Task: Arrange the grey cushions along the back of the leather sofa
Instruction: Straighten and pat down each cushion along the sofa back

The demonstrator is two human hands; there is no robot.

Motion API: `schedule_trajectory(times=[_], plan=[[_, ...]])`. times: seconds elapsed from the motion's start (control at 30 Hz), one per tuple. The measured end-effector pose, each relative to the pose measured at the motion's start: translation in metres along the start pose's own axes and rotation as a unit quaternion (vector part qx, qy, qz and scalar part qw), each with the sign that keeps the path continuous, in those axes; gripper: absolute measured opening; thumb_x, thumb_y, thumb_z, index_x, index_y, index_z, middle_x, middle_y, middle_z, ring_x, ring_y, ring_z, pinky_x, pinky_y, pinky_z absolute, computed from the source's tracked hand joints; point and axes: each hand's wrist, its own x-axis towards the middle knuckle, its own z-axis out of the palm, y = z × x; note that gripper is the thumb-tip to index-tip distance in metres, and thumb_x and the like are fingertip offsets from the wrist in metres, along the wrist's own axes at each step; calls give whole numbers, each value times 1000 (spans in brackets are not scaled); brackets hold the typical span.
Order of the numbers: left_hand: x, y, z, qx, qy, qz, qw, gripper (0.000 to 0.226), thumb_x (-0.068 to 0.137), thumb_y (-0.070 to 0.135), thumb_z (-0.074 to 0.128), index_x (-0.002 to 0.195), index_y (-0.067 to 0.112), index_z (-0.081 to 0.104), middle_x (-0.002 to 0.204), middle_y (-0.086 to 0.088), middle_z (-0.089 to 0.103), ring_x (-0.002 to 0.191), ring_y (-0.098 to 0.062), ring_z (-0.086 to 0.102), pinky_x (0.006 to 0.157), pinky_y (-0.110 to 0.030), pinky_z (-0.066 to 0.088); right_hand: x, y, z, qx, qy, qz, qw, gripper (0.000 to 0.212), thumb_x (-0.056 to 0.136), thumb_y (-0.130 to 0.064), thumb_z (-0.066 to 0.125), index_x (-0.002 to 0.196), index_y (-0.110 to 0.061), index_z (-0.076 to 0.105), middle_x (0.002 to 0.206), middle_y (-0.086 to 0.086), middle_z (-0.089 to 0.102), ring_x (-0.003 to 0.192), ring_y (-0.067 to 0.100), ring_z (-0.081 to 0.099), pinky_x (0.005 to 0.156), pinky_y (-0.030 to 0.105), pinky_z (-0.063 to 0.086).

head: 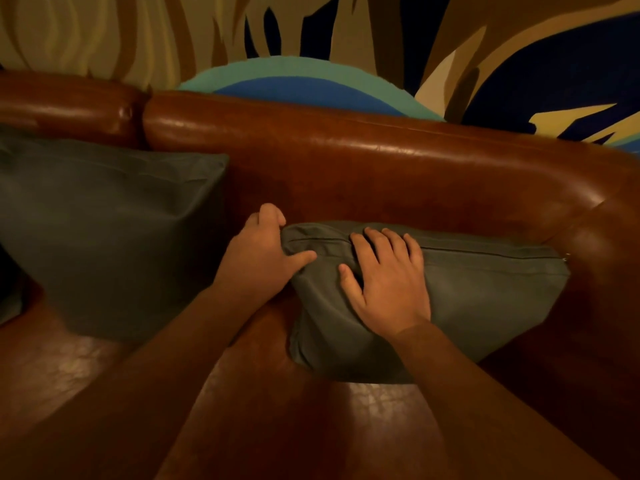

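The left hand pinches the near corner of the right cushion, while the right hand presses flat, fingers spread, on its top. Pulled by one corner, it could slump off the sofa back. It looks soft, creased, zipped; left of the hands, another grey cushion leans upright.

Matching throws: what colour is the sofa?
Glossy reddish-brown leather sofa, clearest in the head view.

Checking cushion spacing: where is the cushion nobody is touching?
In the head view, the free cushion leans against the sofa back at left, apart from the cushion under both hands.
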Motion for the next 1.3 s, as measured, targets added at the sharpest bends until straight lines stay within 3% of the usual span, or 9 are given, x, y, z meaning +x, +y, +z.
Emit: schedule_trajectory(times=[0.17, 0.27, 0.33, 0.5, 0.67, 0.83, 1.0, 1.1, 1.3], plan=[[9, -5, -10, -60, -25, -56, 996, 33, 81, 29, 89, 105, 20, 69, 84, 4, 67, 83, -16, 67, 81, -33, 56, -2, -2, 0, 0, -4, -1, 1000, 59, 103, -54, 39, 143, -16, 59, 146, 13, 60, 139, 36, 51, 121, 56, 28], [6, -6, -16, -52, -31, 5, 998, 25, 88, 27, 82, 110, 17, 76, 88, 5, 73, 85, -12, 69, 81, -27, 55, -1, -2, -2, 1, -9, 2, 1000, 60, 104, -55, 37, 144, -16, 58, 147, 13, 60, 139, 35, 50, 122, 55, 27], [3, -8, -20, -38, -38, 79, 995, 20, 95, 25, 75, 113, 16, 77, 93, 3, 74, 86, -13, 69, 84, -36, 58, -1, -1, -2, 3, -5, 2, 1000, 59, 104, -54, 37, 143, -15, 59, 146, 13, 60, 139, 35, 51, 122, 55, 27], [1, -9, -27, 103, -8, 256, 961, 23, 102, 21, 66, 111, 2, 74, 92, -13, 67, 82, -35, 66, 78, -49, 54, -3, 1, -3, 12, 18, -1, 1000, 56, 105, -51, 39, 140, -13, 62, 143, 13, 62, 136, 36, 53, 121, 55, 29], [5, -12, -29, 145, 1, 266, 953, 24, 104, 28, 59, 112, 9, 73, 100, -9, 69, 90, -33, 65, 81, -47, 51, -3, 2, -2, 24, 25, 0, 999, 56, 105, -51, 39, 138, -12, 62, 141, 13, 64, 135, 35, 55, 120, 55, 29], [-2, -3, -12, 116, 12, 164, 980, 32, 102, 32, 59, 117, 5, 70, 125, -13, 61, 114, -33, 59, 97, -54, 50, 2, 3, -7, 22, -29, -2, 999, 59, 105, -54, 34, 140, -15, 61, 145, 11, 61, 140, 33, 51, 123, 53, 26], [-12, 52, 17, 190, 22, 274, 943, 57, 98, 36, 50, 149, 12, 53, 158, -16, 47, 149, -37, 39, 121, -59, 29, 13, 17, -22, 199, 35, 49, 978, 48, 102, -36, 48, 134, -6, 68, 141, 15, 66, 134, 34, 59, 117, 49, 40], [-15, 87, 46, 200, -44, 307, 930, 58, 104, 42, 39, 158, 18, 40, 169, -11, 32, 159, -33, 21, 128, -59, 15, 9, 51, -34, 152, 99, 127, 975, 43, 96, -26, 52, 131, -6, 69, 140, 15, 67, 136, 35, 57, 116, 46, 38], [-9, 131, 92, 204, -136, 295, 924, 66, 103, 44, 24, 165, 22, 22, 175, -8, 15, 162, -30, 6, 129, -58, 5, -18, 95, -31, 51, -78, 216, 972, 69, 102, -59, 20, 157, -25, 44, 169, 6, 35, 159, 31, 22, 128, 57, 10]])
